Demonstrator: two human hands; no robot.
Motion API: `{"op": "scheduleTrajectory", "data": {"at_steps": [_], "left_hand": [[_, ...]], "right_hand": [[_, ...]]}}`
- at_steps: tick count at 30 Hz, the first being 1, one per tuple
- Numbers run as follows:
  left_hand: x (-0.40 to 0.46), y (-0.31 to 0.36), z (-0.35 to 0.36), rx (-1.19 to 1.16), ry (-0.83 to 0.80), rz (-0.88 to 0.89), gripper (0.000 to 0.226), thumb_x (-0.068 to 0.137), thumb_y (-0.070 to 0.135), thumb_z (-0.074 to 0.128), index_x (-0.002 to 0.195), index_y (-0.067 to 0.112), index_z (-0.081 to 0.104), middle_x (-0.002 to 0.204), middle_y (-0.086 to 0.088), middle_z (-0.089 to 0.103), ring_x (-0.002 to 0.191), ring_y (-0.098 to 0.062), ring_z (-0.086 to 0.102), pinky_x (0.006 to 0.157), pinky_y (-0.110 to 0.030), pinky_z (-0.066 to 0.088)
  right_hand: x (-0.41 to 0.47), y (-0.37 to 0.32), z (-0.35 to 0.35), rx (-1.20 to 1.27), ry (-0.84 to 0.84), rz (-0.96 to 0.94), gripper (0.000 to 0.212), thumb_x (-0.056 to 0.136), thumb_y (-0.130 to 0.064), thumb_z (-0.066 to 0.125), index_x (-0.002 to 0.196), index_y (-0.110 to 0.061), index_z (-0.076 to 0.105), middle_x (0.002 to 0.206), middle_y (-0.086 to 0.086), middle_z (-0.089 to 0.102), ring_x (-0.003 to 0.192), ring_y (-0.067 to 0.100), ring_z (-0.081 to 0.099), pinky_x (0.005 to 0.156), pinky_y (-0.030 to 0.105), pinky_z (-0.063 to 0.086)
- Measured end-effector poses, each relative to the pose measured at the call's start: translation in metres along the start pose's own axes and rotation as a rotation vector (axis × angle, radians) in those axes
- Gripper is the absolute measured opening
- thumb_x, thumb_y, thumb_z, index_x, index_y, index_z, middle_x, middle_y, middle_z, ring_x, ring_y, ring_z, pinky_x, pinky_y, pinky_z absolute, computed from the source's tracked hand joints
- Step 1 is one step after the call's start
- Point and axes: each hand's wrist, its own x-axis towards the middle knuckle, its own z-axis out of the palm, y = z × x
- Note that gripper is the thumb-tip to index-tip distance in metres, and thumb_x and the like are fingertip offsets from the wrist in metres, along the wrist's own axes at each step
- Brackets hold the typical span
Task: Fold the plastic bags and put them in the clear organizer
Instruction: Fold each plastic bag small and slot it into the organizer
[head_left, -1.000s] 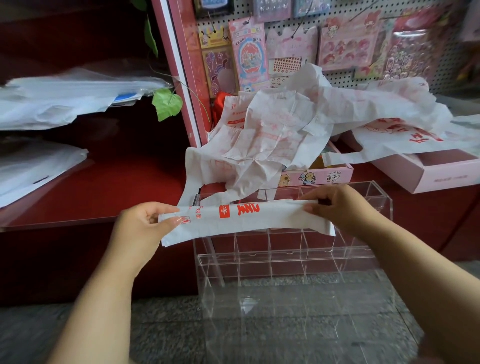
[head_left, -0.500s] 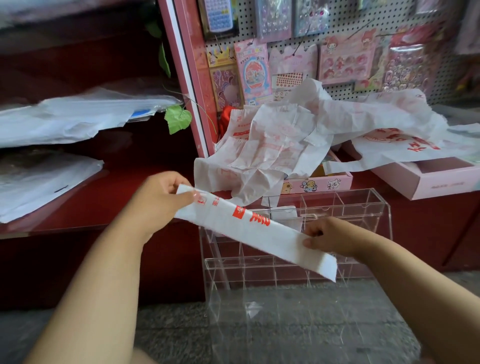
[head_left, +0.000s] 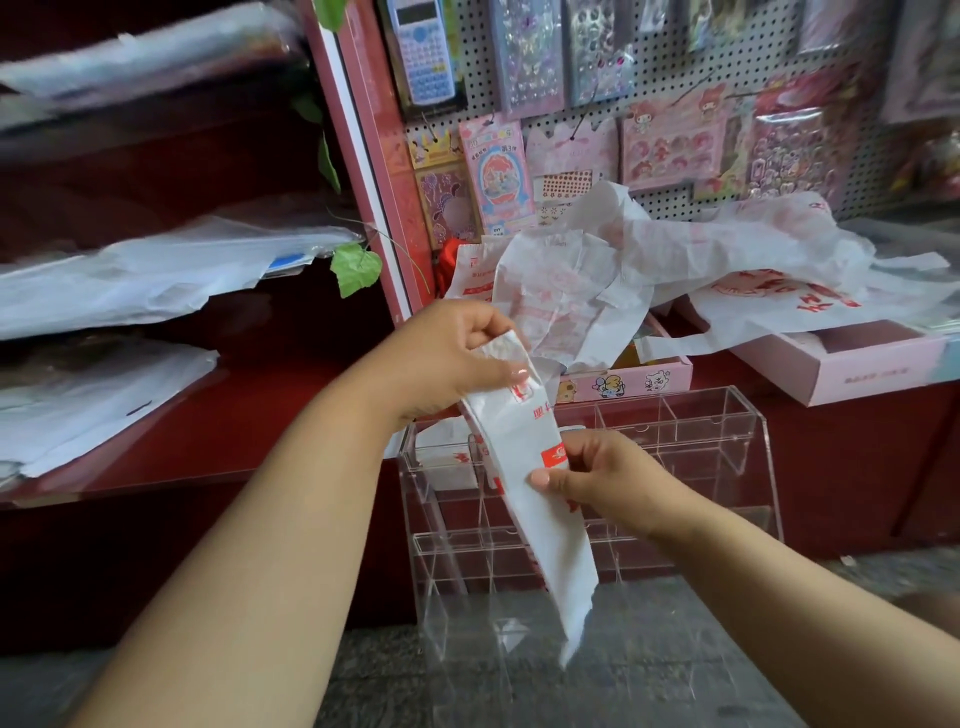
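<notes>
Moved: the folded bag strip (head_left: 524, 467) hung level between my hands a second ago; now it stands almost on end, top end raised by my left hand (head_left: 452, 358), tail dangling low in front of the clear organizer (head_left: 727, 447).
Left fingers: pinching the strip's top end, thumb on the front face.
Right fingers: my right hand (head_left: 597, 478) pinches the strip partway down, thumb beside the red square print.
Meaning for the task: I judge the long fold is finished and I am turning the strip to fold it short, end to end; it is not in the organizer yet.
Where the bag is: in the air, between me and the organizer, touching only my two hands as far as I can see.
Count, bag in hand: one.
Count, loose bags: the crumpled pile (head_left: 649, 260) behind the organizer holds several; I cannot separate them for a firm number.
Count, organizer: one, with many open cells; something white with red print (head_left: 452, 457) shows in an upper left cell, likely a bag already stored.
Count, pink boxes: two, a small one (head_left: 623, 382) and a larger one (head_left: 841, 364) under the pile.
Count, hands: two, both busy.
</notes>
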Motion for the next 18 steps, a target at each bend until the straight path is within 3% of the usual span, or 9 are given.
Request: {"op": "scheduleTrajectory", "data": {"at_steps": [3,5,6,8,11,16,18], "left_hand": [[0.003,-0.009,0.011,-0.427,0.213,-0.082,0.042,0.075,0.003,0.079,0.113,0.011,0.062,0.094,-0.006,0.073,0.082,-0.024,0.07,0.076,-0.043,0.055],[0.0,-0.021,0.026,-0.641,0.228,-0.207,0.06,0.063,0.017,0.085,0.116,0.006,0.061,0.097,-0.01,0.074,0.083,-0.025,0.068,0.079,-0.042,0.053],[-0.005,-0.027,0.035,-0.656,0.189,-0.267,0.061,0.06,0.024,0.082,0.114,0.005,0.062,0.097,-0.009,0.075,0.084,-0.024,0.069,0.08,-0.04,0.053],[-0.012,-0.036,0.053,-0.616,0.139,-0.33,0.043,0.069,0.027,0.078,0.106,0.008,0.068,0.096,-0.006,0.076,0.088,-0.022,0.072,0.08,-0.037,0.056],[-0.008,-0.043,0.065,-0.518,0.26,-0.292,0.009,0.089,0.017,0.068,0.094,0.012,0.074,0.095,-0.008,0.077,0.092,-0.027,0.072,0.083,-0.039,0.058],[0.0,-0.032,0.057,-0.482,0.346,-0.15,0.02,0.095,0.012,0.06,0.08,0.014,0.072,0.08,0.0,0.076,0.077,-0.015,0.073,0.068,-0.028,0.057],[0.002,-0.027,0.05,-0.501,0.389,-0.134,0.021,0.096,0.011,0.058,0.08,0.015,0.071,0.075,0.004,0.075,0.073,-0.011,0.071,0.069,-0.027,0.058]], "right_hand": [[0.0,-0.004,-0.002,0.114,0.094,0.005,0.009,0.088,-0.014,0.068,0.087,-0.006,0.073,0.088,0.009,0.074,0.072,0.014,0.064,0.067,0.028,0.05],[0.0,-0.008,-0.004,0.164,0.131,-0.021,0.008,0.088,-0.014,0.067,0.087,-0.01,0.074,0.083,0.002,0.075,0.069,0.009,0.065,0.061,0.021,0.049],[0.0,-0.01,-0.004,0.168,0.151,-0.034,0.008,0.088,-0.015,0.068,0.086,-0.012,0.074,0.081,-0.001,0.074,0.066,0.007,0.064,0.057,0.018,0.047],[0.001,-0.011,-0.004,0.177,0.185,-0.041,0.008,0.088,-0.016,0.068,0.087,-0.012,0.074,0.081,-0.002,0.075,0.063,0.004,0.064,0.053,0.014,0.046],[0.001,-0.01,-0.001,0.182,0.226,-0.037,0.008,0.087,-0.017,0.07,0.088,-0.011,0.074,0.082,-0.001,0.075,0.064,0.005,0.065,0.055,0.017,0.047],[0.0,-0.005,-0.001,0.195,0.147,0.038,0.006,0.084,-0.01,0.071,0.089,-0.01,0.075,0.093,0.003,0.077,0.086,0.018,0.073,0.078,0.03,0.058],[-0.001,-0.002,-0.002,0.15,0.089,0.094,0.009,0.084,-0.009,0.072,0.092,-0.01,0.075,0.095,0.002,0.076,0.09,0.02,0.073,0.08,0.032,0.059]]}}
